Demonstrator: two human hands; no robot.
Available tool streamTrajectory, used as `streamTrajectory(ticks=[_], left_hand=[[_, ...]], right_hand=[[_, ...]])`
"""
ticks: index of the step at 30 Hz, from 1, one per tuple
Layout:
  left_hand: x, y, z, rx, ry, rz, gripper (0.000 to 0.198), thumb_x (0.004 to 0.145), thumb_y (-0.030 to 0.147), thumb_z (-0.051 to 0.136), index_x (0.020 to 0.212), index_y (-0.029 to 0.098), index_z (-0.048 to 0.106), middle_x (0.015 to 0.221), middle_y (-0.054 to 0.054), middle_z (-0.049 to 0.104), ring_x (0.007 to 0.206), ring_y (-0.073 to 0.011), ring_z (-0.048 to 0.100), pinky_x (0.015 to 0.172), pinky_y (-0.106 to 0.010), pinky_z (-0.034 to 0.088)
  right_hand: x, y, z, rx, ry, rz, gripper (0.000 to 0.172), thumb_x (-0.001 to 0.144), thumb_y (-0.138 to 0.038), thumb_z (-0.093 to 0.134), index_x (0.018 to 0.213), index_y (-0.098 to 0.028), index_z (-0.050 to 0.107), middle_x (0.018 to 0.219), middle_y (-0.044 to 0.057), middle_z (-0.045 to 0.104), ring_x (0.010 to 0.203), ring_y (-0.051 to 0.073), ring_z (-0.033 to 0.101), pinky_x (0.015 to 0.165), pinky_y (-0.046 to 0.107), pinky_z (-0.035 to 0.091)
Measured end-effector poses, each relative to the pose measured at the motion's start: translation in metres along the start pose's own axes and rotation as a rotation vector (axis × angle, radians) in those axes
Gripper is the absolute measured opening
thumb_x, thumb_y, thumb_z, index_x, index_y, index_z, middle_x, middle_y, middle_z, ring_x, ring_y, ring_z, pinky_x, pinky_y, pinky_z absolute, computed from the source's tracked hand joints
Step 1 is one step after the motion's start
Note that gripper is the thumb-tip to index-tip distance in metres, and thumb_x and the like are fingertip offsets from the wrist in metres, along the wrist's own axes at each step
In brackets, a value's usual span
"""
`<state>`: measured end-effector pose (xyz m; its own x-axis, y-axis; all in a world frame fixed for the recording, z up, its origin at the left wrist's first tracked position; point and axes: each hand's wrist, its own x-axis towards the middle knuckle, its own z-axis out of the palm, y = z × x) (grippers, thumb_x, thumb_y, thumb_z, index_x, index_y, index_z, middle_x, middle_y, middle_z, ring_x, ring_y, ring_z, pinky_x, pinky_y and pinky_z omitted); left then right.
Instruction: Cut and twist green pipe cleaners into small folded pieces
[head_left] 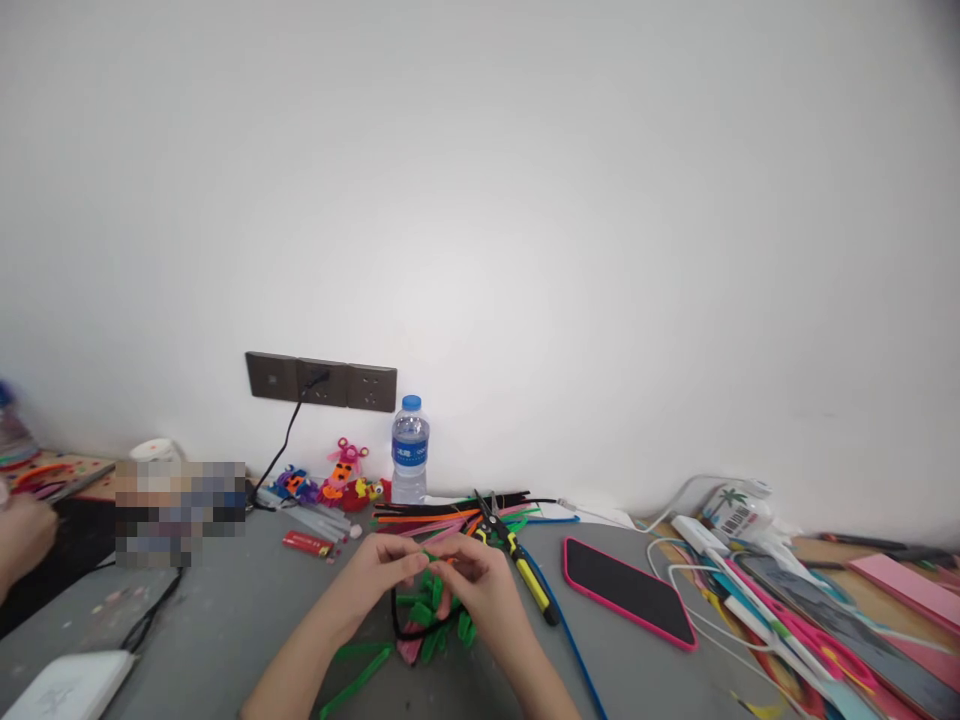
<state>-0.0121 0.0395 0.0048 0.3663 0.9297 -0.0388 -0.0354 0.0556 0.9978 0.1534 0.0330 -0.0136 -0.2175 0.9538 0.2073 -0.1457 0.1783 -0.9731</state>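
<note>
My left hand point(386, 572) and my right hand point(474, 572) meet above the grey table point(247, 620), fingertips pinched together on a small piece of green pipe cleaner point(429, 556). Just beneath them lies a cluster of green fuzzy loops point(427, 610) with some pink and a black bent strip point(409, 634). My fingers partly hide this cluster. A loose green pipe cleaner point(356, 685) rests left of it. Behind my hands is a pile of black, orange and pink pipe cleaners point(420, 516). Yellow-black pliers point(529, 573) lie beside my right hand.
A water bottle point(410, 450) stands by the wall, with small fuzzy figures point(343, 480) to its left. A red lighter point(307, 543) lies nearer. To the right are a pink-edged phone point(628, 592), white cables and craft items. Another person's hand point(26, 535) shows far left.
</note>
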Motion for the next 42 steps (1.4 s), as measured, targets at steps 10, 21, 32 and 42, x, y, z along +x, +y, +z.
streamTrajectory(ticks=[10,21,32,42], left_hand=[[0.007,-0.007,-0.002,0.144,0.062,0.165,0.022,0.076,0.038,0.068,0.076,0.016,0.07,0.073,-0.002,0.064,0.072,-0.0184,0.054,0.067,-0.026,0.041],[0.009,-0.011,0.002,0.266,0.141,0.229,0.015,0.073,0.029,0.07,0.071,0.016,0.063,0.064,0.002,0.055,0.059,-0.0139,0.049,0.055,-0.023,0.037],[0.009,-0.009,0.002,0.217,0.135,0.282,0.012,0.073,0.024,0.07,0.084,0.018,0.07,0.076,-0.002,0.061,0.068,-0.0171,0.056,0.061,-0.026,0.042],[0.012,-0.012,-0.001,0.14,0.117,0.37,0.007,0.07,0.025,0.073,0.07,0.018,0.074,0.072,-0.002,0.059,0.073,-0.0189,0.057,0.066,-0.028,0.043]], right_hand=[[0.002,-0.005,-0.006,-0.173,0.127,-0.19,0.007,0.073,-0.022,0.07,0.076,-0.02,0.076,0.078,0.006,0.071,0.051,0.013,0.057,0.043,0.023,0.047],[0.002,-0.005,-0.006,-0.177,0.13,-0.14,0.006,0.074,-0.021,0.068,0.075,-0.018,0.073,0.076,0.005,0.07,0.055,0.014,0.057,0.052,0.025,0.046],[0.004,-0.007,-0.01,-0.092,0.04,-0.014,0.018,0.076,-0.034,0.069,0.071,-0.017,0.064,0.06,-0.001,0.059,0.052,0.013,0.054,0.052,0.024,0.04],[0.003,-0.01,-0.011,0.017,-0.03,0.016,0.027,0.073,-0.041,0.074,0.072,-0.018,0.061,0.06,-0.003,0.058,0.051,0.011,0.055,0.052,0.022,0.041]])
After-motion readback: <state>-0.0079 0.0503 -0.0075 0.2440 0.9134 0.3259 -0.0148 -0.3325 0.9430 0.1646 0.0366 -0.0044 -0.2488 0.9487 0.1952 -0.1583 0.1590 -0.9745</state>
